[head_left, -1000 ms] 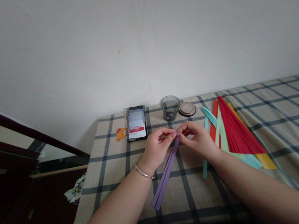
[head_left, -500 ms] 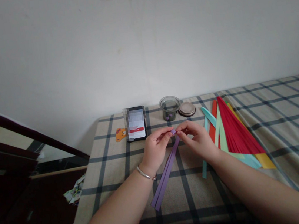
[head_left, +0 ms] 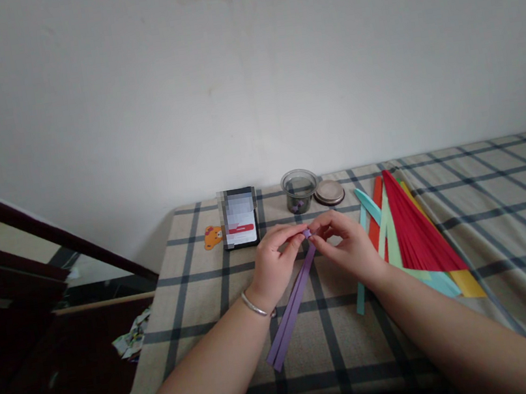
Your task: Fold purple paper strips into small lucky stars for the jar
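Note:
A small folded purple paper star [head_left: 307, 234] sits between my fingertips above the table. My left hand [head_left: 278, 255] pinches it from the left, thumb and forefinger closed on its edge. From the right, the thumb and forefinger of my right hand [head_left: 343, 243] press against it. Just below lie purple paper strips [head_left: 291, 314], running from under the fingers toward the front left. Beyond the hands stands a clear plastic jar [head_left: 300, 193] with some small purple pieces at its bottom. Its round lid [head_left: 329, 191] lies beside it.
A phone [head_left: 241, 218], partly blurred, and an orange bear-shaped piece [head_left: 212, 237] are at the back left. To the right, red paper strips [head_left: 419, 233] fan over yellow, green, blue and orange ones. A checked cloth [head_left: 189, 300] covers the table, whose back meets the wall.
My fingers have shifted slightly around the paper star, which now shows at a different angle. Both hands stay in nearly the same place; the strips and jar have not moved.

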A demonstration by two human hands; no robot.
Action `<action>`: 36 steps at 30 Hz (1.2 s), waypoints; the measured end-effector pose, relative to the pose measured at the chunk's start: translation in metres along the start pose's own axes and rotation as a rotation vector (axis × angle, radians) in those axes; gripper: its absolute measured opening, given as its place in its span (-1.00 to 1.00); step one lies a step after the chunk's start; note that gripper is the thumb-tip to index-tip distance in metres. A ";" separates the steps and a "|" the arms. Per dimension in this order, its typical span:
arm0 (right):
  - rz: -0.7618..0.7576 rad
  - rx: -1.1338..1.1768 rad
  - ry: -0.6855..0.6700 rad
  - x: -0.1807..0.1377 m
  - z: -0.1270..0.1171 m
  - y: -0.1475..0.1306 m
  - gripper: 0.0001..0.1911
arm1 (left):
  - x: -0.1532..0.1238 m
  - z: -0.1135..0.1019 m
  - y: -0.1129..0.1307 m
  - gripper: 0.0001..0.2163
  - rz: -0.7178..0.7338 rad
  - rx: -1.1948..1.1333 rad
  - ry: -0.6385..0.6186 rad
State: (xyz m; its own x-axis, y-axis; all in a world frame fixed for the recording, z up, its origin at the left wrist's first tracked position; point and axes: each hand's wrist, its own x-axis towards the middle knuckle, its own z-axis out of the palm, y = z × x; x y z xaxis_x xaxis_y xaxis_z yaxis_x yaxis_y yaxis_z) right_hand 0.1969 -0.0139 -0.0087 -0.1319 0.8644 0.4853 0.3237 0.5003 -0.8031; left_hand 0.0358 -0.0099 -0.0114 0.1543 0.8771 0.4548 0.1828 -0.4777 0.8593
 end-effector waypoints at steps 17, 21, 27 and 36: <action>0.059 0.044 -0.026 0.000 0.001 0.001 -0.92 | -0.002 -0.001 0.003 -0.88 0.033 0.007 -0.026; 0.102 0.077 -0.032 0.000 0.002 0.002 -0.89 | -0.002 -0.001 0.003 -0.87 0.046 0.005 -0.036; 0.084 0.019 -0.012 -0.001 0.003 0.004 -0.93 | -0.004 0.002 0.002 -0.81 -0.010 -0.023 0.003; 0.082 0.051 -0.013 -0.001 0.002 0.000 -0.92 | -0.004 0.003 0.001 -0.90 -0.018 -0.037 0.028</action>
State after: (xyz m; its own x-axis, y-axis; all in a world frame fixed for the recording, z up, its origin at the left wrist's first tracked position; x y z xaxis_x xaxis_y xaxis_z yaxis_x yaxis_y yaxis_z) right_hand 0.1954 -0.0149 -0.0099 -0.1196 0.9028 0.4131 0.2856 0.4298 -0.8566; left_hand 0.0382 -0.0140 -0.0130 0.1235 0.8869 0.4451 0.1495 -0.4600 0.8752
